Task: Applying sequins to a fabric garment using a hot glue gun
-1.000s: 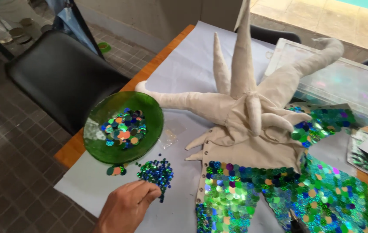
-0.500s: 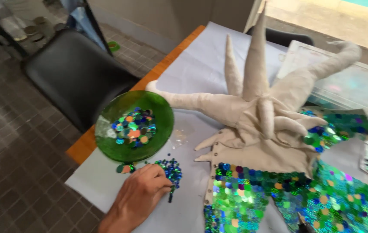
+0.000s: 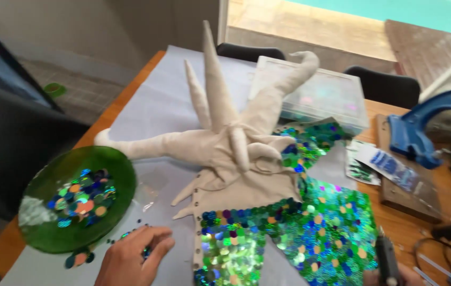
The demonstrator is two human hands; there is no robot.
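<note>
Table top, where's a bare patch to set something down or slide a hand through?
Bare paper lies between the green dish and the cream fabric figure, and along the far-left edge. Crowded: loose sequins by the left hand, sequined fabric, and tools right.

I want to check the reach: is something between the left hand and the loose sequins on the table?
Nothing visible stands between them. The left hand already lies over the loose sequins on the paper, its fingers curled on the pile, beside the green plate. The fingers hide most of the pile.

Left hand (image 3: 133, 257) palm-down, fingers curled; right hand (image 3: 395, 275) barely visible.
</note>
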